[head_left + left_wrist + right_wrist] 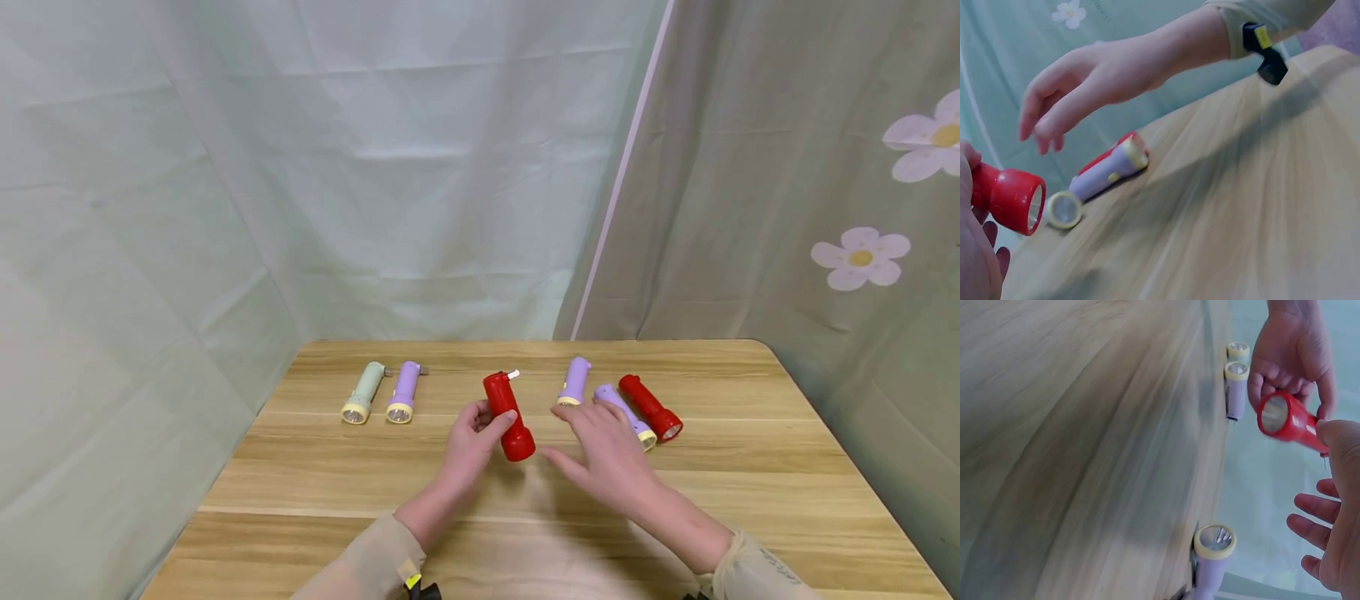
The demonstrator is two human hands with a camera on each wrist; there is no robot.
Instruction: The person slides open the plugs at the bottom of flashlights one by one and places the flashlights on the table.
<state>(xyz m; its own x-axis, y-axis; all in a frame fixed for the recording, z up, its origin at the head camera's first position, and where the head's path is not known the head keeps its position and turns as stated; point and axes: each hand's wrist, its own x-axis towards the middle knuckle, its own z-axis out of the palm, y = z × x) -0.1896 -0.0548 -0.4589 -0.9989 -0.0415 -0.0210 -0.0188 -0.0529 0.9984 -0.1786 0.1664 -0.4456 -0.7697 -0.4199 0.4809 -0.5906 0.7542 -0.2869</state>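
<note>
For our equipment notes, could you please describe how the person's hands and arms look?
The left hand and right hand are ungloved. Pale beige sleeves stop short of the hands; the right one bears dark markings, too small to read. A black device with a yellow label sits at each cuff.

Left hand [977,253] had a red flashlight [1015,199], right hand [1094,78] kinda hovered over the table [1229,219], and a purple flashlight [1099,179] lay nearby.

I see a wooden table [300,475]: green torch [367,387], purple torch [406,387] at ten o'clock; second purple [576,380], one; third purple [630,419], red torch [649,407], two.
</note>
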